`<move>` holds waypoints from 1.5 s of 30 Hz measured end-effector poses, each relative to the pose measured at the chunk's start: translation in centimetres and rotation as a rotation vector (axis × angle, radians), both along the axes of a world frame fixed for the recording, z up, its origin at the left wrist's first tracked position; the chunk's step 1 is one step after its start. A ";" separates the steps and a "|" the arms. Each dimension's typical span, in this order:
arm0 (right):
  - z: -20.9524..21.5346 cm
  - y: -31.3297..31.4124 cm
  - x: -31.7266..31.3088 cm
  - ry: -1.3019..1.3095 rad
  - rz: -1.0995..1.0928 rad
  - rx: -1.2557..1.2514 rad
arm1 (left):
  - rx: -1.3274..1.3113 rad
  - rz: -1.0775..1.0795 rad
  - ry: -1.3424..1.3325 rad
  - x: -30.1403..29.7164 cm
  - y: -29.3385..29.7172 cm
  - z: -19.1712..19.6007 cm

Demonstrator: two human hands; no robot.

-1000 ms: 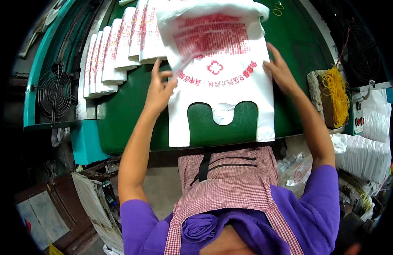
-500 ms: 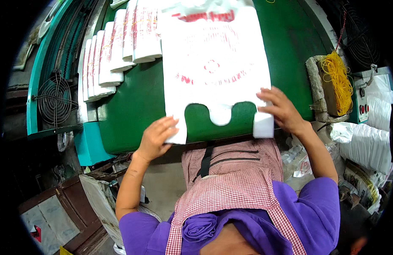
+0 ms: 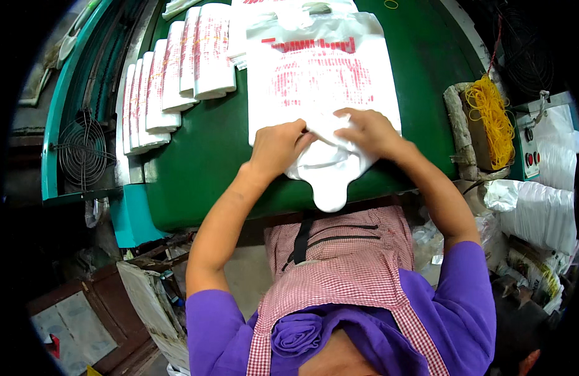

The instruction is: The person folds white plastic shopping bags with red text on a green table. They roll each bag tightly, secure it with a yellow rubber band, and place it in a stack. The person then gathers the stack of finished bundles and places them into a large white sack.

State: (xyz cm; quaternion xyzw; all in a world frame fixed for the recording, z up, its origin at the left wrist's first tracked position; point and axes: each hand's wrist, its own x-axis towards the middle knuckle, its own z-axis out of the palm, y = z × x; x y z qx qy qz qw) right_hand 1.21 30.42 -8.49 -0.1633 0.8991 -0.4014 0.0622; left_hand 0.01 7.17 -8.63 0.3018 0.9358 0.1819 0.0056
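Observation:
A flat stack of white plastic T-shirt bags (image 3: 324, 78) with red print lies on the green tabletop (image 3: 201, 163). Its two handles are folded inward over the lower part, while the rounded middle tab (image 3: 330, 194) sticks out past the table's near edge. My left hand (image 3: 278, 147) has its fingers curled around the left handle. From the other side, my right hand (image 3: 372, 133) grips the right handle with bent, slightly blurred fingers. Between the hands the folded plastic is bunched up. Part of it is hidden under my fingers.
Several folded bag bundles (image 3: 208, 56) with yellow bands stand in a row at the left. More flat bags (image 3: 239, 31) lie beyond the stack. At the right sits a box with yellow rubber bands (image 3: 493, 119), beside a control panel (image 3: 531, 150). A wire fan guard (image 3: 82, 150) is at far left.
Both hands have moved inward and away from me, folding the handles over the stack. The stack has slid a little, and its far end now shows apart from the bags behind.

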 end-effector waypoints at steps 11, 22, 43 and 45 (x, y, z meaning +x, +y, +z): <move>-1.5 -0.3 2.2 0.372 0.226 0.398 | 0.086 -0.298 0.284 5.6 -0.6 -1.0; -0.3 0.0 2.5 0.402 0.264 0.488 | 0.276 0.012 0.430 -2.1 0.0 0.5; 0.1 5.4 5.7 -0.097 0.192 -0.340 | -0.083 -0.436 -0.348 1.1 -4.4 3.4; -0.3 5.9 6.4 0.133 0.445 0.008 | -0.021 -0.416 -0.498 0.2 -4.1 3.6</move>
